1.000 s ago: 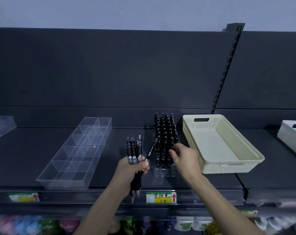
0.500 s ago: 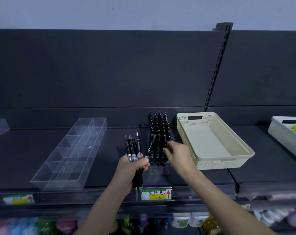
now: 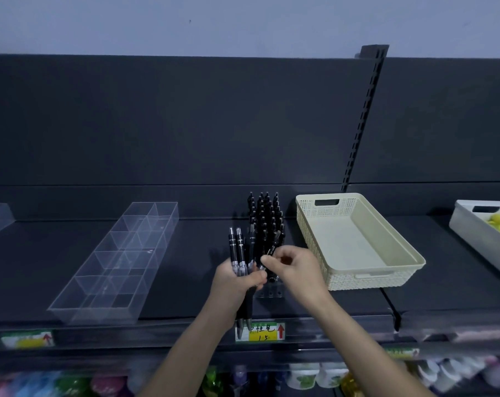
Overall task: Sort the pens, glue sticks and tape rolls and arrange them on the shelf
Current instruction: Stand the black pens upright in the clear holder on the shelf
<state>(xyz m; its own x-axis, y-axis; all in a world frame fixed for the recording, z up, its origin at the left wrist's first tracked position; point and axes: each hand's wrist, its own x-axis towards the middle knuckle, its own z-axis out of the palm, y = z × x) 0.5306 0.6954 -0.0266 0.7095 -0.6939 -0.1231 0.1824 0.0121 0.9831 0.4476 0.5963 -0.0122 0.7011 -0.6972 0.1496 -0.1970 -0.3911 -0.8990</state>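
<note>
- Could drop pens: a small bunch of pens squeezed in the left hand, standing up, tips poking out below the fist. Loose squeeze, and one may slide down and fall past the edge of the shelf.
- Could pull out more than one: right hand pinching one pen by thumb and finger, right beside the bunch. Neighbour pens touching, so a tug may drag them too.
- Could knock the pen stand: clear and light-looking, full of upright black pens at the back, just behind both hands. A bump from a knuckle may tip the row.
- Could miss a hole: front holes of the stand hard to see, partly hidden by the hands. Slanted pen may not go in straight.
- Left hand: closed tight around the bunch. Right hand: fingers pressed together on the single pen.
- Pinched pen: between the two hands, leaning, top end toward the stand.
- Cream basket just right of the stand, with nothing inside. Clear box with small rooms to the left, well apart from the hands.
</note>
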